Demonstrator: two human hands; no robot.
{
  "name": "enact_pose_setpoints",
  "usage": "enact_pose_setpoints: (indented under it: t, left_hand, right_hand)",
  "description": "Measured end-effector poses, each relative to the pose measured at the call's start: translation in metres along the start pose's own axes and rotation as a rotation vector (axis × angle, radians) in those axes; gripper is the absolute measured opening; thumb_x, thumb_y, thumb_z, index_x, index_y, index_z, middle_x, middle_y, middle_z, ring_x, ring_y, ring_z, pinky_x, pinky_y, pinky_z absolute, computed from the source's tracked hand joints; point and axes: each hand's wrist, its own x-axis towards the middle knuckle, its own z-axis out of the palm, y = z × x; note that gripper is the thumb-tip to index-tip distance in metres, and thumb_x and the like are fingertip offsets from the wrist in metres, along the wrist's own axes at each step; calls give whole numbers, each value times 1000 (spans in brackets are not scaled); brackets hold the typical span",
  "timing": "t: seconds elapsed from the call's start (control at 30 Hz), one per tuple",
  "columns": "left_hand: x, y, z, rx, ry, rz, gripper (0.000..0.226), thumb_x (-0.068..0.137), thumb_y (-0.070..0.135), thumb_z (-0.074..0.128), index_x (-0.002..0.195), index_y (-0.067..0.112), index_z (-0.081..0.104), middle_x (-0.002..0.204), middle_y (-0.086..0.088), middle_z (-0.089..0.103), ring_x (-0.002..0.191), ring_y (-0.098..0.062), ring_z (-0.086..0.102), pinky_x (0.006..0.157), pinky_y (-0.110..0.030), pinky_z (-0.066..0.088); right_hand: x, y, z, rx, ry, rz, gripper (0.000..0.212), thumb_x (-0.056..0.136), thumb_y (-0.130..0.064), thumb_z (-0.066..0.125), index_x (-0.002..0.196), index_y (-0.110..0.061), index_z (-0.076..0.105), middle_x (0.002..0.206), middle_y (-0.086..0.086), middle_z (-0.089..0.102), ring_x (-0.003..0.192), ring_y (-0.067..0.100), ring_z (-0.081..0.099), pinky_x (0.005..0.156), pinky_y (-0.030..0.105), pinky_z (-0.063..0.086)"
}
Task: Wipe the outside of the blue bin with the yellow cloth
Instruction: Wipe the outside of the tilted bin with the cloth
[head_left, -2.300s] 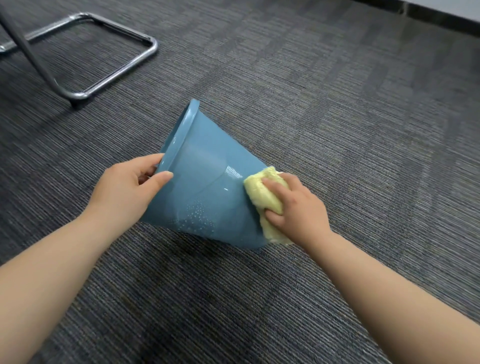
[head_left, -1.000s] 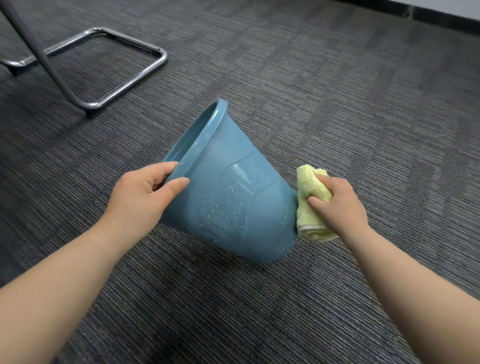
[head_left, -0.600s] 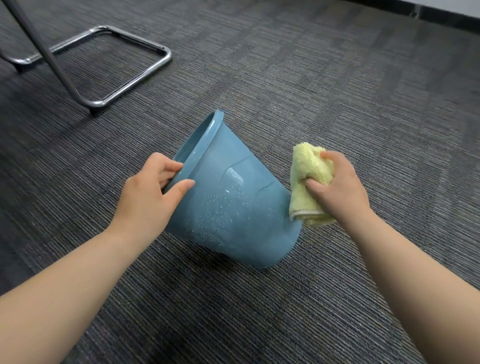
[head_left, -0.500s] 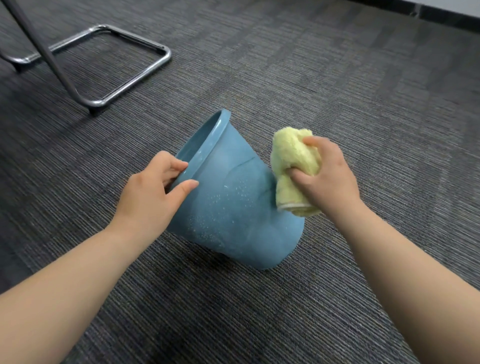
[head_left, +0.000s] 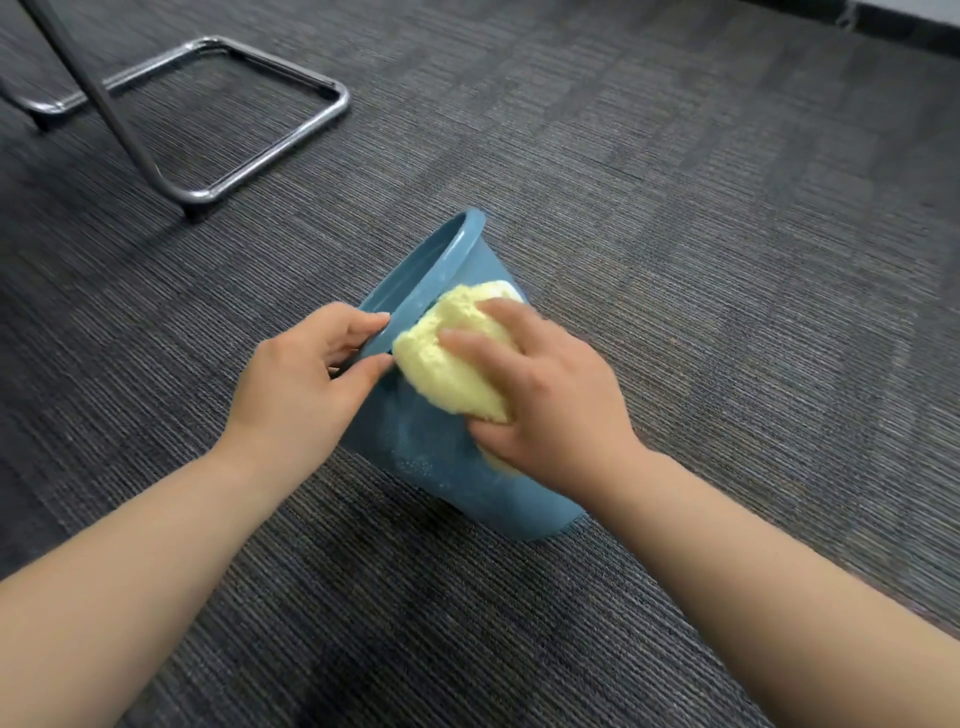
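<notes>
Looks like an office where I'm crouched: grey striped carpet tiles laid in alternating directions, chrome cantilever chair base at top left, dark skirting board along the far wall.

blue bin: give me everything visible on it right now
The blue bin looks like smooth plastic, tapered, with a rolled rim at the wide end. It is tipped over, mouth facing up-left, its narrow base edge on the grey carpet. Water droplets speckle the lower wall. The left hand grips the rim; the right hand presses the yellow cloth against the upper wall.
</notes>
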Motion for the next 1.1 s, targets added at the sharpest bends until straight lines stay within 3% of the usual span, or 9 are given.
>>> enact_pose_setpoints:
  t: [0.13,0.27,0.4,0.53,0.67,0.73,0.83,0.97,1.1]
  left_hand:
    - [4,-6,-3,-42,-20,-15,36,72,9,67,80,42,56,86,23,57,80,14,57,76,-1,42]
    - [2,-9,-4,-71,-19,-31,37,72,6,66,79,41,56,87,21,57,84,6,56,75,2,40]
    - [2,-7,-4,-70,-18,-16,40,73,6,66,75,43,53,86,22,57,80,13,56,74,4,38]
    - [3,-8,-3,-67,-15,-7,40,74,6,65,77,43,53,87,22,56,85,5,54,74,4,38]
    - [3,-9,-3,-79,-12,-5,42,73,4,65,77,43,52,86,21,56,85,5,54,74,3,39]
    - [3,-9,-4,-82,-13,-6,41,73,5,66,76,44,53,87,22,57,85,5,55,75,1,41]
    - [4,-8,-1,-81,-16,-3,41,74,7,66,75,46,53,88,23,57,88,5,55,79,-11,42]
    - [6,-5,2,-60,-15,15,42,74,8,65,76,47,52,88,23,56,88,5,54,79,-11,40]
    - [6,-6,2,-73,-27,10,41,75,7,65,78,46,52,89,22,56,87,6,54,76,1,40]
  right_hand:
    - [6,15,-1,-36,-42,68,59,63,-22,74,119,-24,55,129,14,52,96,36,59,73,40,48]
    - [6,36,2,-34,-17,311,53,75,-31,63,125,-32,45,139,2,39,108,30,51,77,35,43]
    - [-2,21,3,-31,-7,164,56,63,-22,73,117,-24,56,130,12,51,94,37,58,71,38,48]
    - [-12,12,5,-85,-96,-55,61,49,-20,81,107,-19,63,113,18,63,74,35,64,60,37,51]
    - [-11,41,2,-50,-91,263,54,73,-30,65,124,-30,47,137,5,42,106,32,54,76,37,46]
    - [-15,50,4,-63,-65,351,51,76,-33,61,125,-33,45,138,1,39,108,29,52,76,34,44]
    - [-20,35,9,-6,17,262,51,70,-30,67,119,-30,52,132,4,46,101,31,56,70,32,44]
    - [-21,26,9,36,16,140,53,63,-24,74,114,-25,58,125,12,55,91,35,61,65,36,48]
    - [-26,55,12,-13,-25,324,52,73,-29,64,123,-30,49,134,4,44,102,31,55,69,32,42]
